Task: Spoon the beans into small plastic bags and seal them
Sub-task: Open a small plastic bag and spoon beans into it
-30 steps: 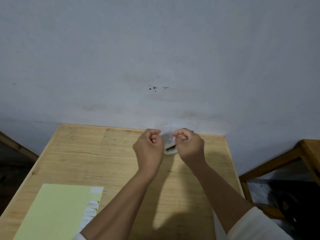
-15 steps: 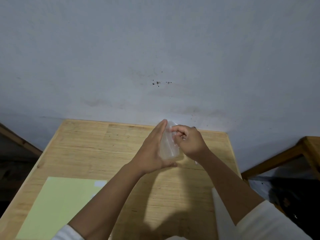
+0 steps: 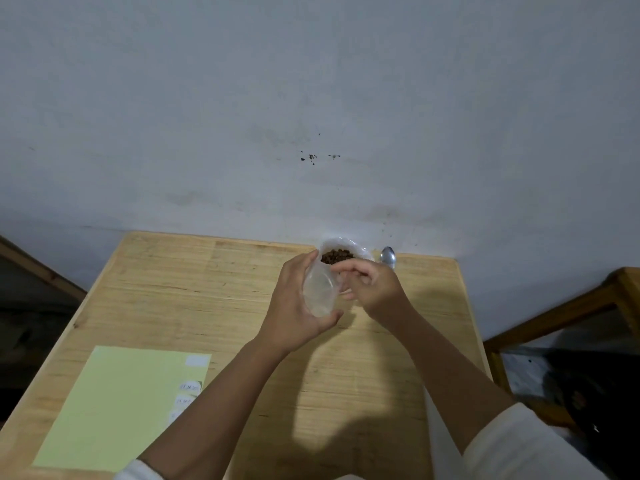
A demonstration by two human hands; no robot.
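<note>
Sleeves: white, at the near edge, one on each forearm.

Paper sheet: pale green, flat on the bench, near and to the left of the left hand. Small white labels run along its right edge; their print is too small to read.

Left hand: raised above the bench, fingers up and nearly straight, thumb curled under; it cradles a small clear plastic bag between palm and thumb.

Right hand: just right of the left hand, fingers curled, pinching the right edge of the bag near its top.

Bag: upright between the two hands, see-through; whether it holds any beans cannot be told.

Container: whitish, just beyond the hands, near the far edge of the bench, partly hidden by the fingers. Brown beans show inside.

Spoon: metal, bowl visible just beyond the right hand, right of the container; handle hidden.

Wall: grey-white, behind the bench, with a few dark specks.
</note>
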